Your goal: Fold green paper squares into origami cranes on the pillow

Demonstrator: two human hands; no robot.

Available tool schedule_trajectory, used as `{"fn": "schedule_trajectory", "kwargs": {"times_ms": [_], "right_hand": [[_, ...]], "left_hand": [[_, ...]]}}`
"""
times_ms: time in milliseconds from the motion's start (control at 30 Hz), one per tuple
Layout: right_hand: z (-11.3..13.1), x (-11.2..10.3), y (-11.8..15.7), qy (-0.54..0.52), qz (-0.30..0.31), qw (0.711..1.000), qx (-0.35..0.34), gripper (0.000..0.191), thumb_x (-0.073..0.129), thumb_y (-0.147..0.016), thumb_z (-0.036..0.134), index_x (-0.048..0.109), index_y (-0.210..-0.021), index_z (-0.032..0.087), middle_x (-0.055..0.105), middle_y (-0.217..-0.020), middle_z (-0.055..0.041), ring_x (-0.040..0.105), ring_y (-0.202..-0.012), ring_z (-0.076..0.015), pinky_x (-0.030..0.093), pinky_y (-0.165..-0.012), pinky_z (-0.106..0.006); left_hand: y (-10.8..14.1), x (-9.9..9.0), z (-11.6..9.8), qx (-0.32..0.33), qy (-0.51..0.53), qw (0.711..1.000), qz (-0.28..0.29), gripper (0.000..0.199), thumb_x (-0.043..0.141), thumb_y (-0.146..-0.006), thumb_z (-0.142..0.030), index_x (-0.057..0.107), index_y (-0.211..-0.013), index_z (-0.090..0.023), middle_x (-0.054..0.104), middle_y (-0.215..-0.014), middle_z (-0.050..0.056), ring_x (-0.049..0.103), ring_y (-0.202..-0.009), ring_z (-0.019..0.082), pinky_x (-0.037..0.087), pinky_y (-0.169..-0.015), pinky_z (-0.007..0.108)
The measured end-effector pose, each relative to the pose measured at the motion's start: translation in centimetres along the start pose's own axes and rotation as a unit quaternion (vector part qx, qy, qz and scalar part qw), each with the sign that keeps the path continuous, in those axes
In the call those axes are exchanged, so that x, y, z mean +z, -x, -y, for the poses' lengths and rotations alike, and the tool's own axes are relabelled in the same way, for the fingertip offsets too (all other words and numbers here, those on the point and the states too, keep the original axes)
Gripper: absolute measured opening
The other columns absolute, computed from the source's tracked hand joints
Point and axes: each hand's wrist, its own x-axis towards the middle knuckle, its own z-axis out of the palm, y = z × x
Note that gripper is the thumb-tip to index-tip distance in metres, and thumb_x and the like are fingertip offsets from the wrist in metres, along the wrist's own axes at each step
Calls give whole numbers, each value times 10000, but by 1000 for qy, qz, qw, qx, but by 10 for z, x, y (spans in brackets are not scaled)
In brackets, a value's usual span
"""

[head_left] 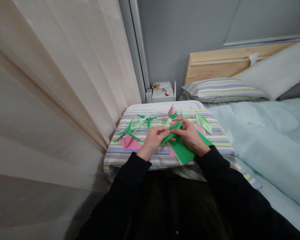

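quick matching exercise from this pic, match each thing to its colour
Things:
1. paper sheet held by the left hand and right hand
2. folded paper crane at far right of the hands
3. paper square left of the left hand
4. bed headboard

Colours:
A. pink
B. pale wood
C. deep green
D. pale green

Pairs: 1-C, 2-D, 3-A, 4-B

Soft dim indoor light, faint shadows, warped edges

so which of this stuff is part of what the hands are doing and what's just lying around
In use: left hand, right hand, folded green paper, paper cranes, pink paper.
Lying about: striped bedding, beige curtain, white box, pale blue duvet.
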Motion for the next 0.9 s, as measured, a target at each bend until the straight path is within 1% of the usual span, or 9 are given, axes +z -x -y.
{"fn": "schedule_trajectory", "kwargs": {"times_ms": [100, 233, 333, 500, 567, 700, 833, 900], "right_hand": [[-1, -1, 0, -14, 4, 1000, -2, 354, 813, -672, 209, 596, -950, 241, 668, -819, 37, 594, -621, -133, 489, -525, -259], [1, -2, 0, -13, 13, 999, -27, 250, 770, -668, 149, 620, -851, 227, 642, -821, 30, 593, -672, -130, 490, -564, -251], [3, -1, 1, -10, 20, 999, -29, 242, 757, -657, 130, 623, -834, 227, 646, -828, 25, 597, -700, -137, 506, -590, -257], [2, -2, 1, -1, 27, 999, -29, 228, 764, -687, 161, 604, -831, 235, 645, -816, 12, 585, -660, -147, 499, -518, -262], [1, -3, 1, 6, 31, 999, -32, 224, 776, -701, 173, 604, -831, 233, 648, -816, 11, 585, -644, -144, 505, -517, -266], [-1, -4, 1, 6, 35, 998, -44, 237, 811, -703, 187, 612, -827, 225, 658, -813, 15, 587, -629, -131, 508, -522, -259], [-1, -2, 2, -14, 27, 999, -39, 258, 837, -684, 175, 630, -832, 219, 682, -811, 23, 591, -611, -118, 502, -520, -244], [0, 0, 2, -25, 15, 999, -34, 271, 843, -676, 168, 649, -858, 220, 710, -819, 20, 620, -641, -125, 515, -552, -245]], "left_hand": [[1, -1, -1, -3, 3, 1000, 20, 331, 851, -690, -393, 766, -855, -119, 753, -719, 80, 750, -657, 224, 502, -489, 235], [3, -1, -2, -11, 8, 999, 30, 304, 843, -686, -363, 768, -847, -117, 775, -773, 100, 753, -650, 227, 509, -478, 236], [2, -1, -3, -15, 5, 999, 31, 284, 841, -678, -358, 764, -809, -118, 767, -741, 95, 751, -646, 229, 515, -474, 239], [1, -1, -3, -26, 15, 999, 41, 314, 871, -643, -364, 763, -806, -118, 774, -745, 99, 750, -641, 225, 515, -476, 235], [1, -2, -3, -29, 22, 998, 44, 370, 888, -632, -418, 758, -800, -115, 770, -729, 103, 743, -622, 224, 506, -467, 235], [2, -2, -3, -29, 15, 999, 42, 497, 877, -659, -554, 755, -830, -104, 751, -680, 95, 732, -603, 214, 508, -471, 235], [2, -2, -2, -25, 19, 998, 46, 536, 889, -645, -580, 740, -835, -101, 751, -682, 88, 737, -632, 209, 516, -488, 228], [1, -3, -1, -25, 28, 999, 37, 537, 899, -628, -576, 735, -828, -106, 752, -683, 84, 740, -647, 211, 520, -497, 230]]}}
